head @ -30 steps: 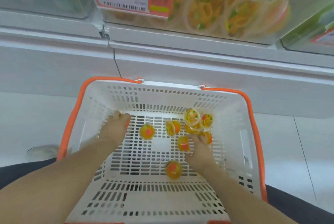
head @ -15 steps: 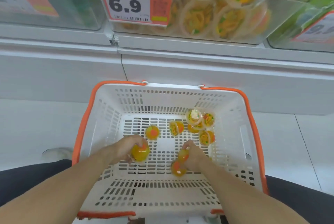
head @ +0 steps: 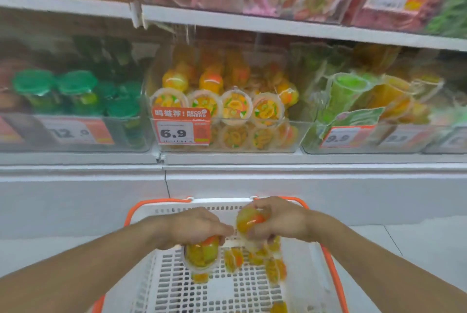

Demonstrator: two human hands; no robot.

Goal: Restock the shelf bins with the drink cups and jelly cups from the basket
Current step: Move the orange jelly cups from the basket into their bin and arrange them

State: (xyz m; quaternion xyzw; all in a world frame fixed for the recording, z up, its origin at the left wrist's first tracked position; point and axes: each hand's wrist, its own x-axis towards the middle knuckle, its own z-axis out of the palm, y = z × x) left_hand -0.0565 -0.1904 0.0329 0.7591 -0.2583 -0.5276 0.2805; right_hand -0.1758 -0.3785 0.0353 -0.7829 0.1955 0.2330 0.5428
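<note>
My left hand (head: 194, 225) grips an orange jelly cup (head: 201, 254) from above, lifted over the white basket (head: 298, 285) with orange rim. My right hand (head: 280, 221) holds another orange jelly cup (head: 249, 220) above the basket's far edge. Several more jelly cups (head: 255, 259) lie on the basket floor under my hands. Straight ahead on the shelf, a clear bin (head: 290, 135) with a 6.9 price tag (head: 180, 127) holds many of the same orange jelly cups (head: 236, 105).
A clear bin with green-lidded cups (head: 75, 92) stands to the left of the jelly bin, and a bin of green and orange packs (head: 358, 100) to the right. An upper shelf (head: 252, 22) with pink packs runs overhead. White floor flanks the basket.
Both hands have risen out of the basket, each with a jelly cup. The view has tilted up from the basket floor to the shelf bins.
</note>
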